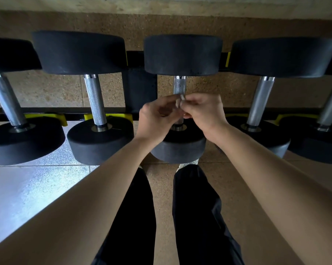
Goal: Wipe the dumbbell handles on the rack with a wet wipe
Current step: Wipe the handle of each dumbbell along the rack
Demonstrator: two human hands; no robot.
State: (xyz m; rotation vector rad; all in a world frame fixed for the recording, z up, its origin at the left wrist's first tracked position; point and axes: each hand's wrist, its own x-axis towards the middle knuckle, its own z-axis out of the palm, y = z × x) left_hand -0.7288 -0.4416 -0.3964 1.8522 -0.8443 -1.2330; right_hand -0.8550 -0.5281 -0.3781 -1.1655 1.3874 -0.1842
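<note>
Pinched between my left hand [157, 119] at nine o'clock and my right hand [203, 113] at three, the crumpled wet wipe [179, 102] is over the middle dumbbell handle [180, 85] on the rack [140, 88].

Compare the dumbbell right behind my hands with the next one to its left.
The middle dumbbell has its handle half hidden by the left hand and right hand, which pinch the wipe; the left dumbbell shows its handle whole. The middle dumbbell's handle runs straight up the picture; the left dumbbell's leans. Both have black round heads and knurled metal handles.
</note>
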